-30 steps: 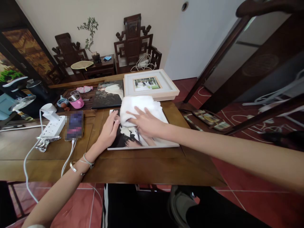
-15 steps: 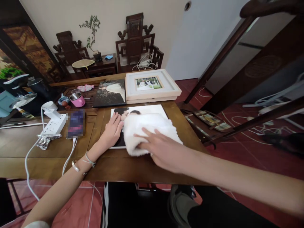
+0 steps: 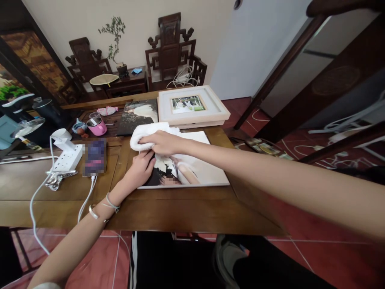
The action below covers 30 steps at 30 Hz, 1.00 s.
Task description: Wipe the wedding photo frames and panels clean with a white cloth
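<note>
On the wooden table (image 3: 186, 208) lies a white-edged photo print panel (image 3: 210, 172) with pictures of people on it. My right hand (image 3: 165, 143) is closed on a fluffy white cloth (image 3: 138, 134) at the panel's far left corner. The cloth covers that corner and part of the far edge. My left hand (image 3: 140, 168) rests flat on the panel's left edge, fingers stretched toward the cloth and just below it. Its fingertips are partly hidden by my right hand and the cloth.
Behind the panel are a light framed photo (image 3: 221, 109) and a dark photo panel (image 3: 129, 120). To the left lie a phone (image 3: 95, 156) on a white cable, a white power strip (image 3: 69, 158) and a pink mug (image 3: 98, 127). Dark carved chairs (image 3: 170, 52) stand along the wall.
My right hand has swept the cloth from the panel's near middle to its far left corner, uncovering the near and right part of the picture. My left hand stays at the left edge.
</note>
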Tool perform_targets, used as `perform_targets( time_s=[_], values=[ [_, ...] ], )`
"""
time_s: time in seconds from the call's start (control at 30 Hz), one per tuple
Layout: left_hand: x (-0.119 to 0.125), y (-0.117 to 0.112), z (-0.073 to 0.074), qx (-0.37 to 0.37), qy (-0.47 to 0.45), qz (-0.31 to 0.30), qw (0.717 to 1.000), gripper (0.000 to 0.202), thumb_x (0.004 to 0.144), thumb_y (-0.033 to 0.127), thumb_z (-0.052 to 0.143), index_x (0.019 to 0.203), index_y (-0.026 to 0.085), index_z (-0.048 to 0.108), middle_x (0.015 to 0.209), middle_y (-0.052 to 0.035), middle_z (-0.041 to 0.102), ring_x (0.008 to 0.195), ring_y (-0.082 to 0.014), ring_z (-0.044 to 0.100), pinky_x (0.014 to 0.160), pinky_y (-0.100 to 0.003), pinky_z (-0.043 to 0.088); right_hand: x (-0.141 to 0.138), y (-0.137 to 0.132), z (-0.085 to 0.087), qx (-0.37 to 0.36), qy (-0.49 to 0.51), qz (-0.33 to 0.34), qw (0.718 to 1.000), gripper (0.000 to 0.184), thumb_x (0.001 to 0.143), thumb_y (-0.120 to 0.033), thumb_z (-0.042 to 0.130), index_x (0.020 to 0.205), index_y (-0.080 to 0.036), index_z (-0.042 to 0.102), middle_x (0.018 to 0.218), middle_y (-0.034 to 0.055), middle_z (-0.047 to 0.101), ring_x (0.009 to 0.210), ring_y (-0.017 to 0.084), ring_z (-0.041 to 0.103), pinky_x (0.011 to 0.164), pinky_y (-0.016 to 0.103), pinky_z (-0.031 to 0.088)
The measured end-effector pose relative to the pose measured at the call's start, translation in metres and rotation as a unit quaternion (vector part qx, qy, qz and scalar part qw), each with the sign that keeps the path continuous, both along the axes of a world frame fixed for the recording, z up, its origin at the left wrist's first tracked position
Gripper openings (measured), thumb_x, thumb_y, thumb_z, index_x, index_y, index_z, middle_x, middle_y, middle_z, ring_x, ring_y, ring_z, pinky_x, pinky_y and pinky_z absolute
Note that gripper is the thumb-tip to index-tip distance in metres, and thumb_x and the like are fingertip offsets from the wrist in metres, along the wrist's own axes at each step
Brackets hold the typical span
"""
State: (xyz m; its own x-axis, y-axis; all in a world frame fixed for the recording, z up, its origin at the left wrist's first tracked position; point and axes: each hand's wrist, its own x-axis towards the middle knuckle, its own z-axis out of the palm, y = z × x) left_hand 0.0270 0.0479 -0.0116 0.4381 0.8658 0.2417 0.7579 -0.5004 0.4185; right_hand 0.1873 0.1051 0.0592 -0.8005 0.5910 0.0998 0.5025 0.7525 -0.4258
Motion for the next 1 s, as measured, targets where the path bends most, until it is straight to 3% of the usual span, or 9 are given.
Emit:
perform_targets(
  time_s=[0.1,0.17,0.23,0.37,0.57,0.73,0.9,1.0],
  values=[
    [-0.002,0.001,-0.002,0.002,-0.011,-0.002,1.0,0.04,0.096,0.025,0.039,0.13,0.014,0.055,0.135,-0.0166,0.055,0.131,-0.0303,0.048,0.109,-0.05,0.039,0.002,0.0,0.007,0.001,-0.027,-0.005,1.0,0.055,0.075,-0.004,0.042,0.123,-0.017,0.064,0.123,0.0071,0.068,0.104,0.025,0.064,0.085,0.031,0.045],
    [-0.003,0.001,-0.003,0.0,-0.019,-0.005,1.0,0.041,0.096,0.027,0.038,0.133,0.014,0.053,0.14,-0.0164,0.052,0.133,-0.0296,0.046,0.11,-0.049,0.038,0.015,-0.002,0.009,-0.023,-0.042,-0.024,0.999,0.054,0.074,-0.006,0.044,0.122,-0.018,0.065,0.11,0.0061,0.074,0.092,0.024,0.068,0.079,0.03,0.048],
    [-0.004,0.001,-0.005,-0.004,-0.023,-0.006,1.0,0.043,0.096,0.027,0.038,0.136,0.016,0.05,0.146,-0.0151,0.048,0.138,-0.0287,0.042,0.112,-0.048,0.037,0.035,-0.003,0.007,-0.033,-0.049,-0.039,0.997,0.054,0.074,-0.007,0.045,0.122,-0.019,0.065,0.107,0.0045,0.074,0.093,0.023,0.068,0.079,0.03,0.049],
    [-0.006,0.002,-0.007,-0.02,-0.01,0.006,1.0,0.049,0.096,0.029,0.036,0.142,0.011,0.044,0.153,-0.0175,0.039,0.145,-0.0286,0.03,0.116,-0.05,0.03,0.092,0.001,-0.008,0.015,-0.06,-0.066,0.996,0.06,0.072,-0.004,0.039,0.126,-0.018,0.064,0.129,0.0046,0.065,0.116,0.025,0.06,0.097,0.037,0.045],
    [-0.006,0.003,-0.007,-0.027,-0.009,0.011,1.0,0.049,0.096,0.03,0.037,0.142,0.013,0.044,0.153,-0.0169,0.038,0.145,-0.0276,0.03,0.116,-0.052,0.029,0.16,-0.003,-0.036,0.047,-0.069,-0.117,0.99,0.058,0.072,-0.005,0.038,0.122,-0.016,0.065,0.121,0.0075,0.069,0.114,0.027,0.062,0.096,0.043,0.049],
    [-0.004,0.004,-0.008,-0.027,-0.022,0.022,0.999,0.05,0.097,0.03,0.036,0.142,0.01,0.042,0.152,-0.0177,0.039,0.145,-0.0263,0.031,0.116,-0.051,0.028,0.156,-0.051,-0.049,0.094,-0.086,-0.115,0.985,0.058,0.066,-0.001,0.042,0.115,-0.019,0.067,0.138,0.0104,0.058,0.133,0.031,0.046,0.104,0.053,0.044],
    [-0.004,0.005,-0.01,-0.029,-0.021,0.029,0.999,0.049,0.097,0.032,0.036,0.141,0.013,0.043,0.156,-0.0169,0.031,0.146,-0.0264,0.028,0.117,-0.05,0.026,0.127,-0.115,-0.036,0.101,-0.073,0.025,0.992,0.056,0.063,0.004,0.042,0.102,-0.023,0.071,0.141,0.0061,0.055,0.142,0.029,0.031,0.113,0.056,0.033],
    [-0.004,0.006,-0.011,-0.033,-0.018,0.03,0.999,0.05,0.097,0.033,0.036,0.142,0.011,0.043,0.157,-0.0178,0.031,0.147,-0.0272,0.026,0.117,-0.05,0.025,0.117,-0.126,-0.027,0.079,-0.076,0.069,0.992,0.055,0.064,0.005,0.041,0.099,-0.023,0.072,0.143,0.0039,0.053,0.142,0.028,0.031,0.114,0.057,0.032]
  ],
)
